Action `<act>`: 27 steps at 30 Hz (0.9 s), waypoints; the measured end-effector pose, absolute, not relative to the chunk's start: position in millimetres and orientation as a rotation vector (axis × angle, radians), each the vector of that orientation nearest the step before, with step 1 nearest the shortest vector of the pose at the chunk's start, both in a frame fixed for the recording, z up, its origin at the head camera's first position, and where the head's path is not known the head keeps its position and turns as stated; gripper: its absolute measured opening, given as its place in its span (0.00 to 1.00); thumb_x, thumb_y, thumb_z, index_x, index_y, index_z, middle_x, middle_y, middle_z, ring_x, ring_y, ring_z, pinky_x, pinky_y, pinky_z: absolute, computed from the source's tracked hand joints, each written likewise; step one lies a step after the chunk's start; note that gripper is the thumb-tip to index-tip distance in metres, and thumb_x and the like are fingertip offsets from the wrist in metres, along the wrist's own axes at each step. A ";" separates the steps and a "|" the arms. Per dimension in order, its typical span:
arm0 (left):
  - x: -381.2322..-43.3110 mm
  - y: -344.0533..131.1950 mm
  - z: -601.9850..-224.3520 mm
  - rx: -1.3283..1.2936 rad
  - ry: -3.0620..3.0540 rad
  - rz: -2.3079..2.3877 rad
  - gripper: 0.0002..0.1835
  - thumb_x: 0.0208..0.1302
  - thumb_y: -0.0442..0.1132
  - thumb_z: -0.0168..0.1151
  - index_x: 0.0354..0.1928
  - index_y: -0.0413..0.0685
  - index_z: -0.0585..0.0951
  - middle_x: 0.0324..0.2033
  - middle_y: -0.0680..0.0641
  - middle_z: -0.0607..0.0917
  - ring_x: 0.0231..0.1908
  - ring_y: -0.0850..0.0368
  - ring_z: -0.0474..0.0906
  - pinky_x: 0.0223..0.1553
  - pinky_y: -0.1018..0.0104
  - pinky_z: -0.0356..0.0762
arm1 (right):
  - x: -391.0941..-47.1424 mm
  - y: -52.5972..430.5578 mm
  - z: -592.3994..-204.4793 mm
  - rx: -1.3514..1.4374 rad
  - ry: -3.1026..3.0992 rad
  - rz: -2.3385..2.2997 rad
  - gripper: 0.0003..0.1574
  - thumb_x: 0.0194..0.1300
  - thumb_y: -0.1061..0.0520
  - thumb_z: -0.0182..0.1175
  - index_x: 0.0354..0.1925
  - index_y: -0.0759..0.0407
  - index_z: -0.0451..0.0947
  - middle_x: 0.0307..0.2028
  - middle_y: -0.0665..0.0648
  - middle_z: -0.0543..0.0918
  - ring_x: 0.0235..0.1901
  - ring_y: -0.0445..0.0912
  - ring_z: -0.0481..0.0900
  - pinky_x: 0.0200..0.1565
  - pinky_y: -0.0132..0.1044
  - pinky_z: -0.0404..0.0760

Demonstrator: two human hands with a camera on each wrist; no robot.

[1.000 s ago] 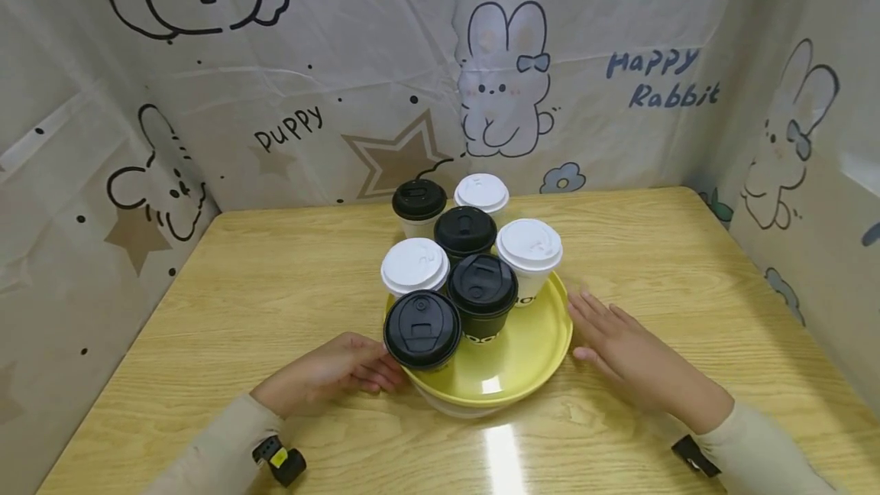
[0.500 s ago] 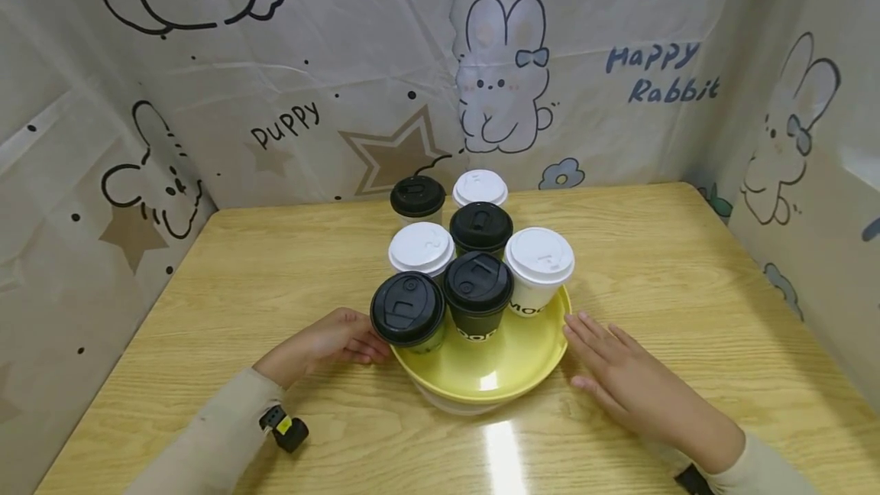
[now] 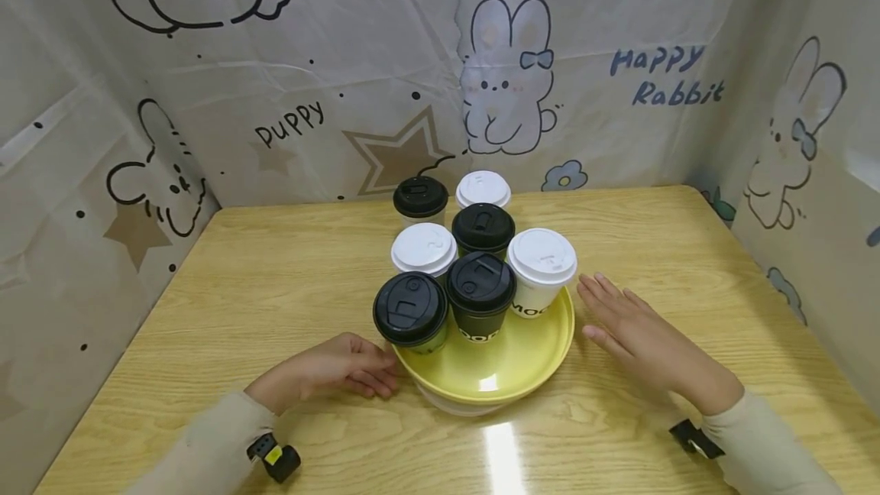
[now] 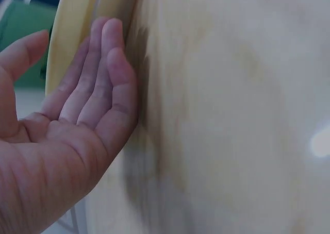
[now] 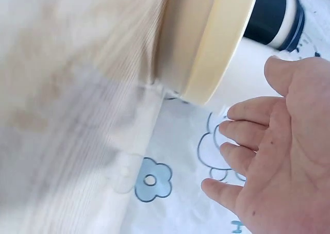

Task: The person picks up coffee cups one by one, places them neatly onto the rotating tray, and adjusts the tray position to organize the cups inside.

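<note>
A round yellow tray point(image 3: 509, 365) on a pale base point(image 3: 454, 405) bears several lidded paper cups. Toward its front stand two black-lidded cups, one at the left edge point(image 3: 410, 312) and one beside it point(image 3: 480, 289). A white-lidded cup point(image 3: 541, 266) is on the right, another white-lidded cup point(image 3: 424, 250) on the left, and a black-lidded cup point(image 3: 483, 228) behind. My left hand point(image 3: 344, 369) lies at the tray's left side, fingers extended along it; contact is unclear. Off the right rim, my right hand point(image 3: 649, 338) holds nothing, its fingers straight and slightly apart.
Behind the tray are a black-lidded cup point(image 3: 421, 201) and a white-lidded cup point(image 3: 483, 191), their bases hidden. The wooden table point(image 3: 289, 273) meets a printed cloth backdrop point(image 3: 385, 29) at the back and sides.
The tray has turned clockwise: the front-left cup shifted left and back, the right white-lidded cup came forward. My right hand then moved off the rim; my left hand slid toward me.
</note>
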State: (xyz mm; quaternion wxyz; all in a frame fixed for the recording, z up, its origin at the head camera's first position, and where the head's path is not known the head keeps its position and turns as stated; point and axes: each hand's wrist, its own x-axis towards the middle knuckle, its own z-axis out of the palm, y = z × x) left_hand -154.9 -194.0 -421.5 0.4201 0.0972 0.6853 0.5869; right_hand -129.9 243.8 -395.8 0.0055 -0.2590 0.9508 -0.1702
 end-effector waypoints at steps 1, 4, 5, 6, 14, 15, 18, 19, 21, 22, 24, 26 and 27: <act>-150.9 -190.4 -421.6 0.251 1.697 1.466 0.21 0.69 0.44 0.56 0.48 0.28 0.80 0.40 0.40 0.87 0.38 0.56 0.85 0.40 0.65 0.82 | -134.5 244.4 -396.3 -0.814 2.963 -0.534 0.37 0.76 0.45 0.44 0.73 0.61 0.50 0.74 0.62 0.50 0.73 0.59 0.43 0.69 0.59 0.46; -141.0 -179.3 -421.8 0.262 1.659 1.464 0.22 0.69 0.46 0.56 0.47 0.28 0.80 0.39 0.40 0.87 0.37 0.56 0.85 0.39 0.66 0.82 | -146.2 245.3 -399.3 -0.847 2.928 -0.546 0.37 0.76 0.45 0.43 0.74 0.59 0.48 0.74 0.61 0.48 0.73 0.60 0.43 0.67 0.62 0.47; -138.5 -176.0 -421.8 0.259 1.654 1.464 0.22 0.69 0.46 0.56 0.47 0.28 0.80 0.38 0.41 0.87 0.36 0.57 0.85 0.38 0.67 0.82 | -149.3 245.1 -400.6 -0.857 2.915 -0.552 0.37 0.76 0.45 0.43 0.74 0.59 0.48 0.74 0.61 0.47 0.73 0.59 0.43 0.67 0.63 0.47; -136.5 -173.1 -421.7 0.257 1.645 1.463 0.22 0.69 0.47 0.56 0.47 0.29 0.80 0.38 0.41 0.87 0.36 0.57 0.85 0.37 0.67 0.81 | -152.0 244.7 -402.0 -0.871 2.907 -0.557 0.37 0.76 0.45 0.43 0.74 0.59 0.48 0.74 0.60 0.47 0.73 0.59 0.43 0.67 0.63 0.48; -128.6 -163.4 -421.5 0.256 1.615 1.479 0.22 0.70 0.47 0.54 0.44 0.29 0.80 0.34 0.44 0.88 0.32 0.60 0.85 0.34 0.70 0.80 | -158.0 241.2 -408.1 -0.902 2.889 -0.563 0.37 0.75 0.46 0.45 0.73 0.62 0.50 0.74 0.62 0.49 0.73 0.61 0.45 0.66 0.65 0.48; -128.4 -163.3 -421.3 0.256 1.612 1.482 0.22 0.70 0.47 0.54 0.44 0.29 0.80 0.34 0.45 0.88 0.32 0.60 0.85 0.34 0.70 0.80 | -157.0 240.8 -408.2 -0.895 2.891 -0.561 0.37 0.76 0.46 0.45 0.73 0.62 0.50 0.74 0.62 0.49 0.72 0.61 0.45 0.66 0.65 0.48; -129.0 -163.7 -420.9 0.266 1.591 1.495 0.22 0.71 0.45 0.52 0.45 0.29 0.79 0.35 0.44 0.88 0.33 0.59 0.85 0.35 0.69 0.81 | -153.1 239.8 -409.0 -0.880 2.900 -0.555 0.37 0.76 0.45 0.44 0.73 0.63 0.50 0.74 0.63 0.48 0.72 0.62 0.46 0.66 0.65 0.48; -129.3 -163.8 -420.7 0.270 1.586 1.501 0.21 0.72 0.45 0.51 0.45 0.28 0.79 0.35 0.44 0.88 0.33 0.59 0.85 0.35 0.69 0.81 | -151.5 239.5 -409.4 -0.877 2.904 -0.556 0.37 0.76 0.45 0.43 0.73 0.63 0.50 0.74 0.63 0.48 0.72 0.62 0.46 0.66 0.65 0.49; -130.2 -164.4 -419.9 0.281 1.574 1.514 0.21 0.72 0.44 0.50 0.47 0.27 0.78 0.36 0.43 0.88 0.34 0.60 0.85 0.35 0.70 0.81 | -147.9 238.9 -410.0 -0.876 2.912 -0.567 0.37 0.76 0.46 0.44 0.73 0.62 0.50 0.74 0.63 0.49 0.72 0.62 0.46 0.65 0.65 0.50; -130.6 -164.8 -419.5 0.285 1.571 1.521 0.22 0.72 0.43 0.49 0.47 0.26 0.78 0.37 0.42 0.88 0.34 0.60 0.85 0.36 0.70 0.81 | -146.0 238.7 -410.3 -0.878 2.915 -0.571 0.37 0.76 0.46 0.44 0.73 0.62 0.50 0.74 0.63 0.48 0.72 0.62 0.46 0.65 0.65 0.50; -131.2 -165.5 -418.5 0.289 1.572 1.533 0.22 0.73 0.42 0.48 0.48 0.25 0.78 0.37 0.42 0.88 0.34 0.60 0.85 0.36 0.69 0.81 | -142.5 238.5 -410.8 -0.886 2.926 -0.577 0.37 0.76 0.46 0.44 0.73 0.61 0.50 0.74 0.63 0.49 0.72 0.62 0.47 0.65 0.65 0.51; -131.3 -166.2 -417.5 0.287 1.579 1.540 0.22 0.73 0.42 0.48 0.48 0.24 0.77 0.37 0.41 0.87 0.34 0.59 0.85 0.36 0.70 0.81 | -139.6 238.5 -411.1 -0.897 2.937 -0.578 0.37 0.75 0.47 0.45 0.73 0.61 0.50 0.73 0.63 0.49 0.72 0.62 0.47 0.64 0.65 0.52; -131.3 -166.5 -417.0 0.284 1.582 1.542 0.22 0.72 0.42 0.48 0.48 0.24 0.78 0.37 0.41 0.87 0.34 0.59 0.85 0.35 0.70 0.81 | -138.5 238.5 -411.3 -0.903 2.942 -0.573 0.37 0.75 0.47 0.45 0.73 0.61 0.50 0.73 0.63 0.49 0.72 0.62 0.48 0.64 0.65 0.53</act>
